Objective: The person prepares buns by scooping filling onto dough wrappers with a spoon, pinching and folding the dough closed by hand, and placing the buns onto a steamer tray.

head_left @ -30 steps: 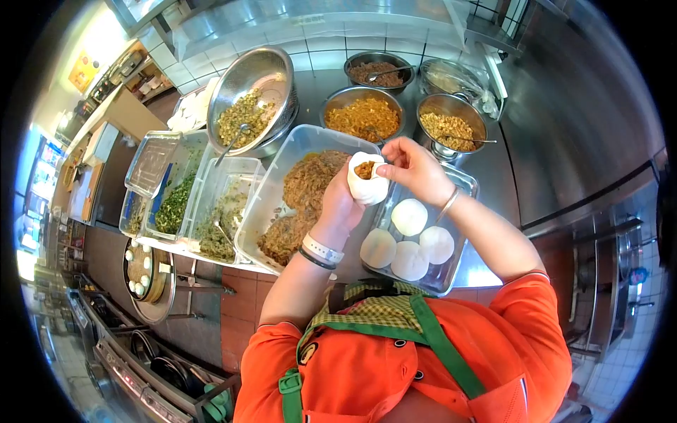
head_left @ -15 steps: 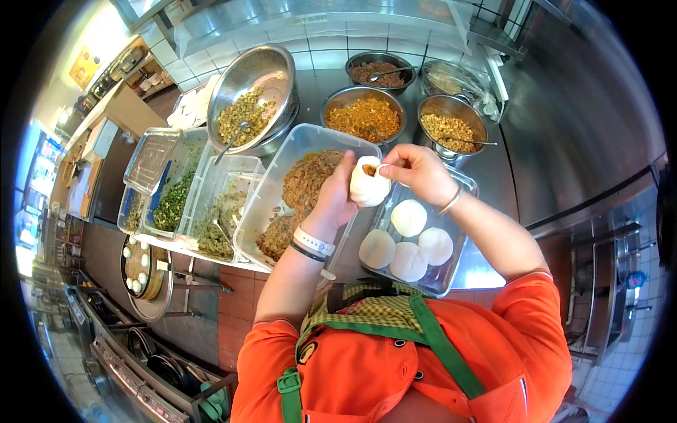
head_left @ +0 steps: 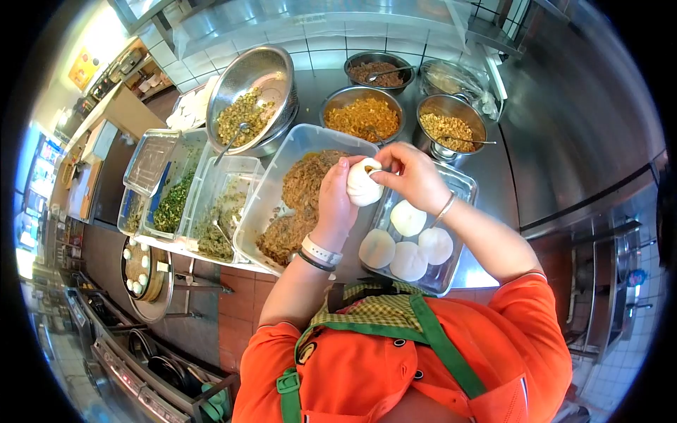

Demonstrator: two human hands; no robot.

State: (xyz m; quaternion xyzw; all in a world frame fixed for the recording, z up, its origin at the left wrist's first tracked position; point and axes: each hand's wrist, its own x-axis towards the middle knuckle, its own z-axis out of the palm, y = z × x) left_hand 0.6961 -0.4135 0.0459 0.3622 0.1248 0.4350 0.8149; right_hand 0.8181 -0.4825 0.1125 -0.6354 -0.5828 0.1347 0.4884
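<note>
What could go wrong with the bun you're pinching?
The small opening at the top of the bun might not seal, since a bit of filling still shows inside. The right hand is pinching right at that edge, so squeezing too hard might tear the dough. And the left hand holds it up beside the big tub of brown filling, so a slip might drop it in there.

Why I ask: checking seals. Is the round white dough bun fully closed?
No, the bun has a small opening showing orange-brown filling.
</note>
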